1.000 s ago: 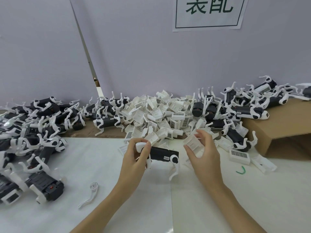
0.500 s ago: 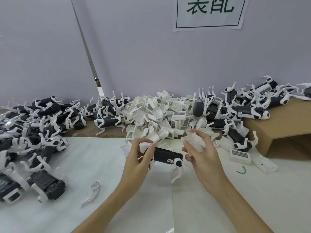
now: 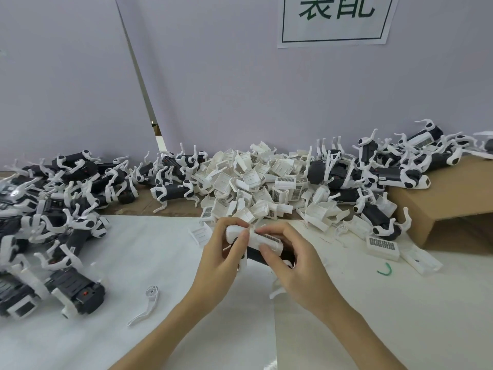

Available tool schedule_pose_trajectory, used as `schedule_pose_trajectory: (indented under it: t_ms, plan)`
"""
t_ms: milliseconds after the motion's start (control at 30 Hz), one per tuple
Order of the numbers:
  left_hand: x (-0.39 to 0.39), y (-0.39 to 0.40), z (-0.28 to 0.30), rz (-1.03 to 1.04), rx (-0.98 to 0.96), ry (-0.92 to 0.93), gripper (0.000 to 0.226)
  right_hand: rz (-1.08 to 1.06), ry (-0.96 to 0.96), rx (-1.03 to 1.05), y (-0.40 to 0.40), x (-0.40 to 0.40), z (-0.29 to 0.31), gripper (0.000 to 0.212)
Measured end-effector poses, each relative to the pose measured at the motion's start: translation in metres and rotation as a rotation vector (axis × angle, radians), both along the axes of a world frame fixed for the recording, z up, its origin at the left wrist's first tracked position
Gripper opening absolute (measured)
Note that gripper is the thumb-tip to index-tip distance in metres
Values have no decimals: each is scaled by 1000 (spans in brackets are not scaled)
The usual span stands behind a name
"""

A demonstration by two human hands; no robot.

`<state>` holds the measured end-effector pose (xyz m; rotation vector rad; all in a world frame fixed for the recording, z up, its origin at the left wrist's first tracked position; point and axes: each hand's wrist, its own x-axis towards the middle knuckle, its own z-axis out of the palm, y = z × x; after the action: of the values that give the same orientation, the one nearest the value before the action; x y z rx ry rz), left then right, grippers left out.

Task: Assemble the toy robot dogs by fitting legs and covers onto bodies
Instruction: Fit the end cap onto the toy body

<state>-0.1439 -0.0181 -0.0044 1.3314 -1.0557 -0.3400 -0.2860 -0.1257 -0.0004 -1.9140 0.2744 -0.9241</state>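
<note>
At the centre of the frame both hands meet on one toy dog. Its dark body point(image 3: 262, 256) lies with its long axis running from centre-left down toward the lower right, held just above the white desk point(image 3: 149, 252). The left hand point(image 3: 217, 265) grips the body's left end, its fingers curled over the white head end. The right hand point(image 3: 298, 265) comes in from the right; its fingers point(image 3: 266, 249) pinch a white cover point(image 3: 266, 240) with a barcode label, which lies along the top of the body. The cover sits directly over the body and touches it, aligned with the same axis; whether it has clicked home cannot be told. Seating it would seem to call for a push down and along the body, with the right hand the nearer one to do it.

Just behind the hands, in the middle of the frame, is the pile of loose covers point(image 3: 256, 188). Finished dogs point(image 3: 61, 209) crowd the left edge, and more lie at upper right on a cardboard box point(image 3: 453, 204). A loose white leg point(image 3: 145, 307) lies lower left, well apart from the hands. Nothing stands between the cover and the body.
</note>
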Motion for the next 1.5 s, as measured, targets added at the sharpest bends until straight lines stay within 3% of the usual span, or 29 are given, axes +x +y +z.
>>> schedule_pose_trajectory:
  t_ms: [133,233,333,433,567,733,900,967,1100,1200,1300,1367,1500]
  plan:
    - [1,-1,0,-12,21,32,31,-32,50,-193,-3,-4,-2,32]
    - [-1,-3,-1,-14,38,17,32,-218,112,-483,-4,-3,-6,51]
    - [0,-6,-2,-32,64,48,35,-338,129,-663,-4,-1,-3,53]
    - [5,-3,-3,-93,100,32,38,-330,95,-623,-5,-2,-2,49]
    - [7,-2,-5,-94,155,-122,40,-380,70,-535,-7,-6,0,44]
    - [4,-2,-4,-48,119,-123,30,-410,60,-503,-4,-3,3,41]
    - [0,-1,0,-39,98,-111,23,-422,50,-604,-4,-3,5,40]
    - [-1,1,2,-54,84,-118,25,-319,69,-418,-5,-6,5,40]
    - [0,5,9,-81,1,-247,26,116,194,211,-11,-14,10,43]
    - [9,7,10,-120,-13,-343,30,215,232,375,-16,-17,14,36]
    - [14,6,8,-65,13,-342,54,85,158,215,-17,-15,10,29]
    - [15,5,9,-12,52,-238,67,-55,122,-27,-16,-13,8,40]
    - [18,2,7,-70,77,-84,46,-212,126,-503,-12,-8,4,54]
